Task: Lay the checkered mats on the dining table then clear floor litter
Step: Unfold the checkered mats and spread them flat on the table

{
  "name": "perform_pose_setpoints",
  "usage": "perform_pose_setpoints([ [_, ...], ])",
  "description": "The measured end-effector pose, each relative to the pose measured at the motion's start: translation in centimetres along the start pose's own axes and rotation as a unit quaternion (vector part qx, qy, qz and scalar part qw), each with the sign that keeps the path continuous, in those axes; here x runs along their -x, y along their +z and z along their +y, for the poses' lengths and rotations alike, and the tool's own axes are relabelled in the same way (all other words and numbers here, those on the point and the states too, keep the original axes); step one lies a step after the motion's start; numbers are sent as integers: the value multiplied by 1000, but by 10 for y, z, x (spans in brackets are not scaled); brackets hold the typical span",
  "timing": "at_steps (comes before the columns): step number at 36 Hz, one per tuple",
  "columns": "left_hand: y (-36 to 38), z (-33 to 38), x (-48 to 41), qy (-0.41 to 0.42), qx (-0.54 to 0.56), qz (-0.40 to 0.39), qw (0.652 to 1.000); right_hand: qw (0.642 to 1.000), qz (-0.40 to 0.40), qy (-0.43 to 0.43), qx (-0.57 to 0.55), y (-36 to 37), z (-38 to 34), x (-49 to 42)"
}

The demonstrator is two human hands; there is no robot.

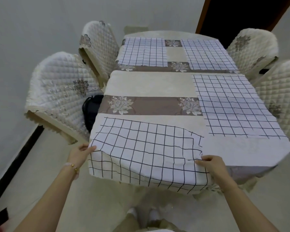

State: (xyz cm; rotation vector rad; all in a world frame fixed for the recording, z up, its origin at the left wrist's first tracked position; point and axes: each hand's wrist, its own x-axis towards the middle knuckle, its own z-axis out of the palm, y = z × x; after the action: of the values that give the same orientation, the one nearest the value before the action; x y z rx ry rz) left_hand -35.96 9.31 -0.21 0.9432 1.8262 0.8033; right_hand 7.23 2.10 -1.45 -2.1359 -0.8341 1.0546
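Pinching the mat by its sides with left grip and right grip, fingers curled on cloth; rumpled, checkered, draped over near desk edge.

At the bottom centre, the near checkered mat lies rumpled, its front part hanging over the tabletop edge. The left grip pinches its left edge and the right grip pinches its right edge. Three more mats lie flat: one at middle right, two at the top. Quilted chairs flank both sides.
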Motion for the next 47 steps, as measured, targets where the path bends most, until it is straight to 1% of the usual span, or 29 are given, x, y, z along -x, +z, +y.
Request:
perform_pose_setpoints([
  [3,-7,7,9,30,5,31,999,999,-35,-31,-24,0,-11,6],
  [6,-19,14,19,65,13,81,995,995,-62,-70,-36,5,-26,9],
  [8,-29,17,28,89,31,107,990,991,-81,-95,-39,13,-41,10],
  [12,-63,5,50,105,88,157,978,982,-115,-140,-48,35,-79,18],
  [16,-109,-20,72,89,100,202,970,971,-149,-179,-43,67,-110,33],
  [21,-162,-58,93,71,141,263,952,954,-217,-205,-16,127,-139,61],
  [26,-213,-117,98,-2,175,286,942,940,-283,-190,25,211,-147,97],
  [29,-245,-153,98,-40,181,293,938,939,-292,-173,57,264,-145,118],
  [32,-280,-184,99,-73,187,293,935,937,-313,-138,62,314,-143,136],
  [34,-304,-200,97,-90,185,287,936,937,-314,-135,68,347,-147,150],
  [37,-337,-210,91,-97,186,282,936,935,-313,-152,72,389,-163,173],
  [40,-368,-206,82,-87,179,283,938,933,-307,-174,73,420,-181,194],
  [45,-423,-194,50,-73,165,306,935,924,-287,-241,78,464,-222,208],
  [47,-440,-188,33,-59,163,317,932,923,-281,-251,72,481,-241,206],
])
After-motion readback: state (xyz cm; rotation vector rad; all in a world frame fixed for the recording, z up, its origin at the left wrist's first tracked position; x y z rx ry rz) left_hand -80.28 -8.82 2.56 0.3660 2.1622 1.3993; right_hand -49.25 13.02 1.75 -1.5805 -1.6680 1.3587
